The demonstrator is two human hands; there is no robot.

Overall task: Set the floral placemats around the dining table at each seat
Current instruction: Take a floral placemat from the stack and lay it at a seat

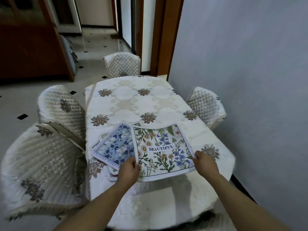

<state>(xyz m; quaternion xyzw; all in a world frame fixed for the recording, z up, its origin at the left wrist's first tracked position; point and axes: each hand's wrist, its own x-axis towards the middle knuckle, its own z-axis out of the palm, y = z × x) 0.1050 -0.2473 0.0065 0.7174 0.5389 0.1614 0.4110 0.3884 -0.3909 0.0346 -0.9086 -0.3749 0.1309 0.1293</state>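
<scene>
Placemat with "BEAUTIFUL" print (162, 148) lay at my near table (133, 100) edge; my left hand (129, 170) pinched its seven-o'clock corner, my right hand (204, 161) its four-o'clock corner. Blue placemat (115, 145) peeked out at nine o'clock.

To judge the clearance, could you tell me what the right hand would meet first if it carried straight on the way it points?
The right hand points up-left across the BEAUTIFUL placemat it grips, so that mat lies first in line; beyond it is probably only bare tablecloth, though depth is unclear.
</scene>
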